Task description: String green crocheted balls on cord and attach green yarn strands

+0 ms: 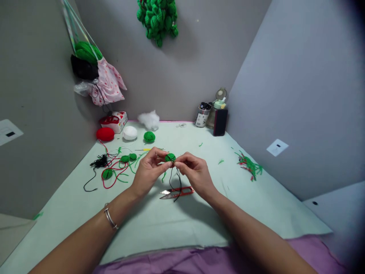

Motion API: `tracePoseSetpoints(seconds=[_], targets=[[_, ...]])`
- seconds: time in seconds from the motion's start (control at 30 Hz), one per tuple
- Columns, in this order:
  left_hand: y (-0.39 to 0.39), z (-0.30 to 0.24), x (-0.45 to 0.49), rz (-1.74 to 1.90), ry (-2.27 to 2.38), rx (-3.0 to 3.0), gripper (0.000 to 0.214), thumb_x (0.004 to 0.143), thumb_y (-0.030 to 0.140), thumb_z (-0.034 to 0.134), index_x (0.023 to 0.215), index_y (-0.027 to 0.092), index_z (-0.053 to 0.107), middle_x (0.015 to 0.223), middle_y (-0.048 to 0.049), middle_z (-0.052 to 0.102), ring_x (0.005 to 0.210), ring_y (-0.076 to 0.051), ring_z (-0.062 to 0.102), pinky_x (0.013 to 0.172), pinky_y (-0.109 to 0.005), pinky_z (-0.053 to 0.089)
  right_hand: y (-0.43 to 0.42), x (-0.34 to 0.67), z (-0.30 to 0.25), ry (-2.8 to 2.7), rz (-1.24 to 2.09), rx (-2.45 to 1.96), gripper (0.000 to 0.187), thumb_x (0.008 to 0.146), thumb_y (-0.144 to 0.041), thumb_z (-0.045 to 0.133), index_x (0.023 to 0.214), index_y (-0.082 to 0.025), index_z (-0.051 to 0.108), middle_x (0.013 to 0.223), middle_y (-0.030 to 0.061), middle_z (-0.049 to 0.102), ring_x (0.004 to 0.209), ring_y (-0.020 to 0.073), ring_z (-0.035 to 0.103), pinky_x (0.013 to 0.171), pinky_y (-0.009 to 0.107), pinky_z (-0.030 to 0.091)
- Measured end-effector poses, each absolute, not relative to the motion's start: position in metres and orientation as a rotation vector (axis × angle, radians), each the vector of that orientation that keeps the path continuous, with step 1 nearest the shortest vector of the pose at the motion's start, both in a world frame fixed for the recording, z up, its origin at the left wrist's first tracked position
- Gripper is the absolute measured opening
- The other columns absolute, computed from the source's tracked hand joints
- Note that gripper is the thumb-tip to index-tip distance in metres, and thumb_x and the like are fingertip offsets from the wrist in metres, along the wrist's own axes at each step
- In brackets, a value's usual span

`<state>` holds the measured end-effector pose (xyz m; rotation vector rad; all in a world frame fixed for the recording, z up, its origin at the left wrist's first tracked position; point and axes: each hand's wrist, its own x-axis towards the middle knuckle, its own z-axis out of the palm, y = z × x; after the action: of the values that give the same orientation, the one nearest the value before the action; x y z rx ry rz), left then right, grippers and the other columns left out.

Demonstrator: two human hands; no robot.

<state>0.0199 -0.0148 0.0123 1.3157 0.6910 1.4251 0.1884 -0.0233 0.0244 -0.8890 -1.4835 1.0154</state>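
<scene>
A small green crocheted ball [170,156] is pinched between the thumb and fingers of my left hand [149,167], above the middle of the table. Black yarn [179,179] hangs in loose strands from its underside. My right hand [195,169] is closed at the ball's lower right edge, thumb and forefinger pinching the black yarn where it meets the ball. Exactly what lies between those fingertips is partly hidden. Below both hands, red-handled thread snips [178,192] rest on the table with blades apart, and the yarn ends hang across them.
Left on the table [159,228] lie small green pieces [107,174], tangled black yarn [99,161] and red, white and green yarn balls [149,137]. White stuffing [149,120] sits at the back. A phone [220,122] leans back right; yarn scraps [249,166] lie to the right.
</scene>
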Motion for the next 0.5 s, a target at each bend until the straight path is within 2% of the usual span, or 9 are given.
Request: tracePoseSetpoints(seconds=[0.27,0.5], targets=[[-0.0149,0.016,0.0192,1.452,0.744,1.435,0.022,0.08,0.022,0.077,0.098,0.02,0.064,0.093,-0.0009,0.066,0.092,-0.014,0.063,0.084,-0.026,0.053,-0.0188,0.1863,0.0254,-1.414,1.108,-0.934,0.014,0.077,-0.028,0.075,0.072,-0.016,0.07,0.065,-0.0014,0.059,0.054,0.0093,0.047,0.054,0.025,0.04],[-0.0132,0.0111,0.0178,1.466,0.864,1.524,0.02,0.081,0.024,0.076,0.098,0.019,0.066,0.097,-0.0037,0.068,0.087,-0.015,0.065,0.083,-0.029,0.054,-0.0166,0.1868,0.0235,-1.313,1.364,-0.966,0.02,0.072,-0.03,0.081,0.076,-0.017,0.066,0.067,-0.0013,0.065,0.061,0.0117,0.061,0.066,0.028,0.053]])
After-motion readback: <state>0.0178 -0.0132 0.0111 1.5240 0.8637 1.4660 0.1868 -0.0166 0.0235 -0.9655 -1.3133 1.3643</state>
